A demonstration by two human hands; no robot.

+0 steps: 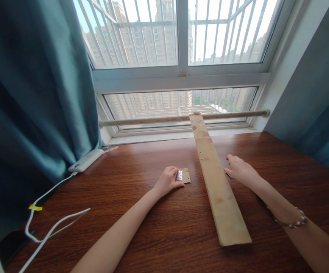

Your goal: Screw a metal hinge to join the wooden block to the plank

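Left hand [168,179] gripping a board [187,176] with a hinge [180,175]
Right hand [241,170] loosely curled beside the plank [218,185], metal piece [230,176] at its thumb; cannot tell if held.

Daylight from window [183,70], washed-out sky [143,11], sheen on tabletop [158,151], dark curtain [39,94], stretched edges

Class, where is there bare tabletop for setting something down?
Bare tabletop lies between the white device and left hand, and between the left forearm and the near half of the long board. It is crowded around the small tan piece, and where the right hand is close to the board.
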